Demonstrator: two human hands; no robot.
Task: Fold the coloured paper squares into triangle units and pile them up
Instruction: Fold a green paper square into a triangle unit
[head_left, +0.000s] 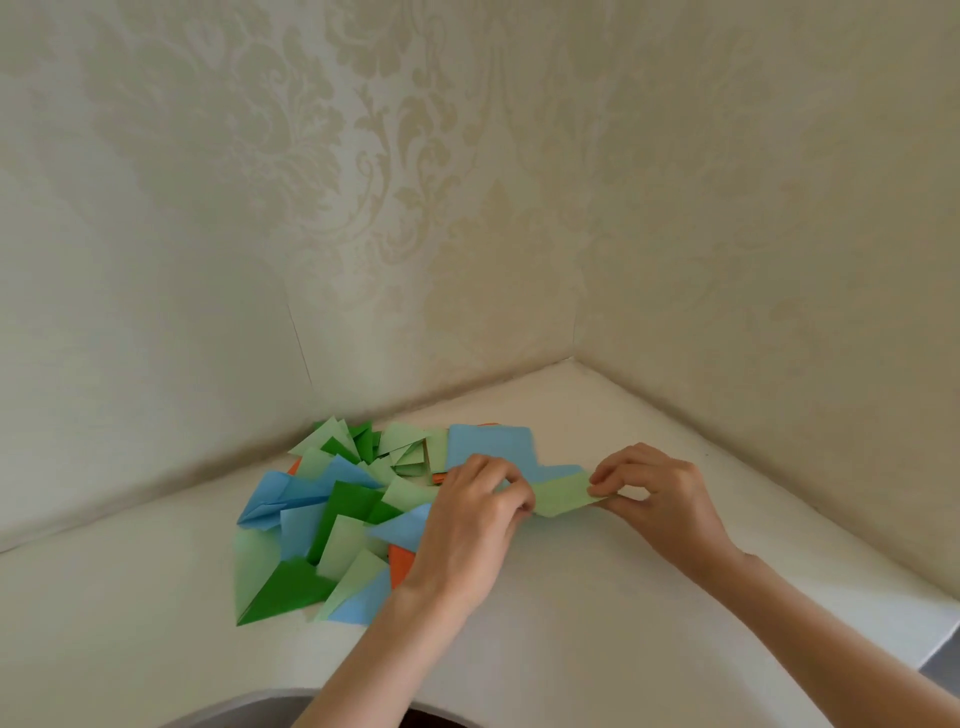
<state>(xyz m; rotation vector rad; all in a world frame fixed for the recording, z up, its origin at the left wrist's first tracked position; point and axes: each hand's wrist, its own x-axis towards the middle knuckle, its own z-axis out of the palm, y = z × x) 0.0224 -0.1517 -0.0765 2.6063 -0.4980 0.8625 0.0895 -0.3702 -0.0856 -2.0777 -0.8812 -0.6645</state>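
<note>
Just right of the pile (332, 519) on the worktop (597, 597), your left hand (470, 525) and right hand (657, 493) each pinch an end of the light green paper (563, 496); uneven pulling could skew the crease

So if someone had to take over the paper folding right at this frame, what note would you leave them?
Left hand pinches one end of a light green paper strip; right hand pinches the other end, above the white table.
Folded triangle units in greens, blue and orange lie loosely heaped to the left by the wall corner. Flat blue squares sit just behind the hands.
Done: many units folded. Left: finish this green piece, add it to the heap, then fold the remaining squares.
</note>
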